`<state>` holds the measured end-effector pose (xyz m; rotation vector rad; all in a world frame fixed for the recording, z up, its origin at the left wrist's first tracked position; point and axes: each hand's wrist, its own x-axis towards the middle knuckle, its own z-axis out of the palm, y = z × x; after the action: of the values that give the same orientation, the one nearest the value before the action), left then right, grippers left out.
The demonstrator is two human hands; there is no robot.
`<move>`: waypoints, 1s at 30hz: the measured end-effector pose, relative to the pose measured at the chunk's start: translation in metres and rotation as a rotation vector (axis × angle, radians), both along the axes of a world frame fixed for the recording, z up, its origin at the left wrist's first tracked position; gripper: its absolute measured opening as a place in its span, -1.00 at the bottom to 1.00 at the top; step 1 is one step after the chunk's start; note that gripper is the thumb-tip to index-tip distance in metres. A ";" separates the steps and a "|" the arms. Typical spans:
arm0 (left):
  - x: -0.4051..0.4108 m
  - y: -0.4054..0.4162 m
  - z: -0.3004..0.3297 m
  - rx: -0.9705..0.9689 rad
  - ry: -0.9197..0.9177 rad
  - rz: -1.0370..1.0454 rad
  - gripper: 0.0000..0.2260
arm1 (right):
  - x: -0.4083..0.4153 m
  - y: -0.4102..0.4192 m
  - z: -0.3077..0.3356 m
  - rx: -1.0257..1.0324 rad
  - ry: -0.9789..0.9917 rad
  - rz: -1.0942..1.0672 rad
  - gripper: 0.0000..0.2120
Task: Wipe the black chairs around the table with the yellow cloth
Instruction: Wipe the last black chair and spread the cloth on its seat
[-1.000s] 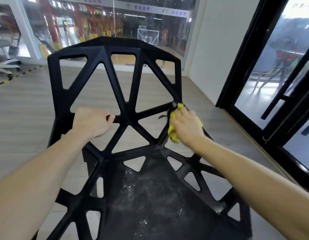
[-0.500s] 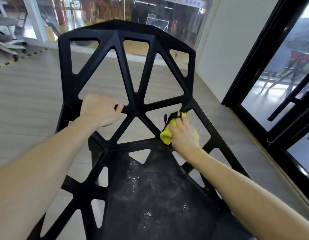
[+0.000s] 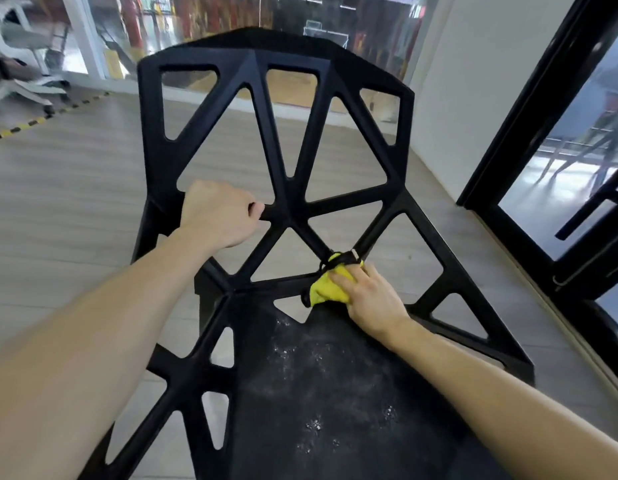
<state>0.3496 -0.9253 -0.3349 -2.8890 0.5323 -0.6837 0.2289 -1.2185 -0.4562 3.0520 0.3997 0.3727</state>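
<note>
Dusty seat of the black chair up close; at its rear edge the right hand clutches the bunched yellow cloth against a strut. Further up, the left hand grips a backrest bar.

The chair is black all over, its back and sides cut into a lattice of triangular openings. Its seat is speckled with pale, whitish dust. The cloth is bright yellow with a black edge or strap. The floor is light grey-brown wood planking, crossed at the far left by a yellow-and-black striped line. The door frame is black, the wall white.
</note>
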 end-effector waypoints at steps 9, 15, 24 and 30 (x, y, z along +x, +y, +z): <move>-0.002 -0.001 0.001 -0.006 0.024 -0.004 -0.54 | 0.005 0.019 0.011 -0.094 -0.054 -0.009 -0.41; -0.010 -0.003 0.008 0.015 0.064 0.029 -0.55 | 0.046 0.068 0.057 -0.016 -0.244 0.028 -0.49; -0.026 0.018 0.018 0.144 0.175 -0.164 -0.69 | 0.028 0.032 0.090 0.274 -0.123 -0.093 -0.53; -0.061 0.082 0.005 0.109 -0.163 -0.261 -0.38 | 0.045 0.118 0.074 0.439 -0.386 -0.021 -0.75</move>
<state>0.2886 -0.8438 -0.3299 -2.6586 0.9035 -0.8859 0.2743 -1.1002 -0.3827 3.2644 0.2945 1.1638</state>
